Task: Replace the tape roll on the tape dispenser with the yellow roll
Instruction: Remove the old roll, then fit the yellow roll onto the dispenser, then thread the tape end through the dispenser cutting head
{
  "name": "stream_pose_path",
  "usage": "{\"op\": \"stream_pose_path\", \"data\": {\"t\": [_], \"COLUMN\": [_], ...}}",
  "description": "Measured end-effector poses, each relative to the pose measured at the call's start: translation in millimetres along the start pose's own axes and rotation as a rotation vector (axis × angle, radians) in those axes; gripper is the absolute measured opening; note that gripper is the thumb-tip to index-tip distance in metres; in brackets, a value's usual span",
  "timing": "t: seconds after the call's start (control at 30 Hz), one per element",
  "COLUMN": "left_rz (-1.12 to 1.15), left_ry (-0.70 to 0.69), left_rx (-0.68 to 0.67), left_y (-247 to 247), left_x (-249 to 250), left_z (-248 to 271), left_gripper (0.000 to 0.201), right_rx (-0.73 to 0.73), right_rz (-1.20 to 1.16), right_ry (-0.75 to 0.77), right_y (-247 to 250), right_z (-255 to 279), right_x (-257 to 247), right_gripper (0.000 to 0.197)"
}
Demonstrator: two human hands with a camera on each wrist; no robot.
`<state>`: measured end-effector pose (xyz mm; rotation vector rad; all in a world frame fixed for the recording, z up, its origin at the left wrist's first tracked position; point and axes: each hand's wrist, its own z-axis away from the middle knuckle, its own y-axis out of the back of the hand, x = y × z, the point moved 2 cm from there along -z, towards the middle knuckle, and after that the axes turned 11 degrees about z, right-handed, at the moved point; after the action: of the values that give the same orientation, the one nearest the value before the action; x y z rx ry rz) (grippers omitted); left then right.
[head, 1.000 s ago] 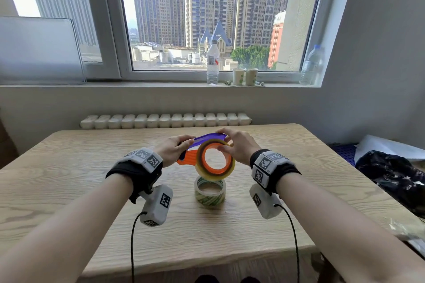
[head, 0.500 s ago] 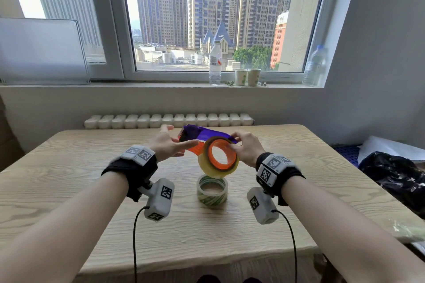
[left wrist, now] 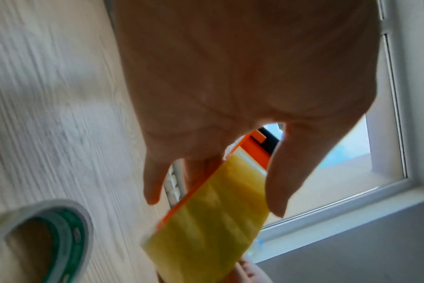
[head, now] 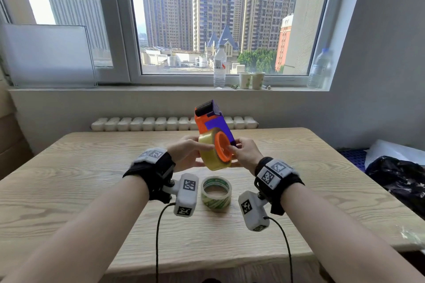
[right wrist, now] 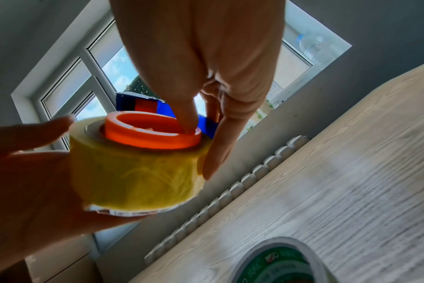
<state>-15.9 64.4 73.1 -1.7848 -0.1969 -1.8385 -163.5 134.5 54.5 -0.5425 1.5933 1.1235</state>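
Note:
The orange and purple tape dispenser [head: 212, 122] is held above the table, tilted with its black cutter end up. The yellow roll [head: 208, 155] sits around its orange hub [right wrist: 152, 134]. My left hand [head: 195, 156] cups the roll from the left, thumb on one face, fingers behind the orange side plate [left wrist: 254, 151]. My right hand [head: 234, 149] pinches the hub's rim, one digit inside it and another finger along the roll's [right wrist: 133, 176] outer side. A green and white roll [head: 216, 193] lies flat on the table below the hands.
The wooden table [head: 92, 179] carries only the green and white roll [right wrist: 278, 264]. On the windowsill behind stand a water bottle [head: 219, 66], two paper cups [head: 251, 80] and another bottle [head: 318, 69]. A dark bag [head: 397, 177] lies off the table's right edge.
The dispenser has swung from lying nearly flat to standing with its cutter end up. My left hand moved from the dispenser's end to the yellow roll. Both hands rose slightly.

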Motion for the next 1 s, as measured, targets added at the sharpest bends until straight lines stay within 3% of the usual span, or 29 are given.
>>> {"op": "stream_pose_path", "data": {"t": [0.13, 0.27, 0.43, 0.57, 0.67, 0.87, 1.0], "left_rz": [0.141, 0.162, 0.107, 0.098, 0.132, 0.185, 0.162], "left_ry": [-0.089, -0.156, -0.138, -0.121, -0.115, -0.102, -0.095], "left_rx": [-0.068, -0.009, 0.06, 0.087, 0.149, 0.224, 0.139], "left_y": [-7, -10, -11, -16, -20, -21, -25], "left_x": [-1, 0, -2, -8, -9, -13, -17], "left_z": [-3, -7, -9, -11, -13, -13, -13], "left_gripper": [0.03, 0.025, 0.026, 0.033, 0.034, 0.051, 0.047], "right_rx": [-0.098, -0.185, -0.018, -0.22, -0.278, -0.247, -0.143], "right_rz": [-0.057, -0.005, -0.006, -0.02, 0.013, -0.024, -0.064], "right_ry": [-0.037, -0.052, 0.12, 0.156, 0.194, 0.144, 0.093], "right_y": [-2, 2, 12, 9, 3, 0, -1], "right_z": [3, 5, 10, 18, 21, 20, 15], "right_x": [1, 1, -10, -12, -12, -13, -14], "right_gripper": [0.031, 0.038, 0.041, 0.043, 0.039, 0.036, 0.047]}}
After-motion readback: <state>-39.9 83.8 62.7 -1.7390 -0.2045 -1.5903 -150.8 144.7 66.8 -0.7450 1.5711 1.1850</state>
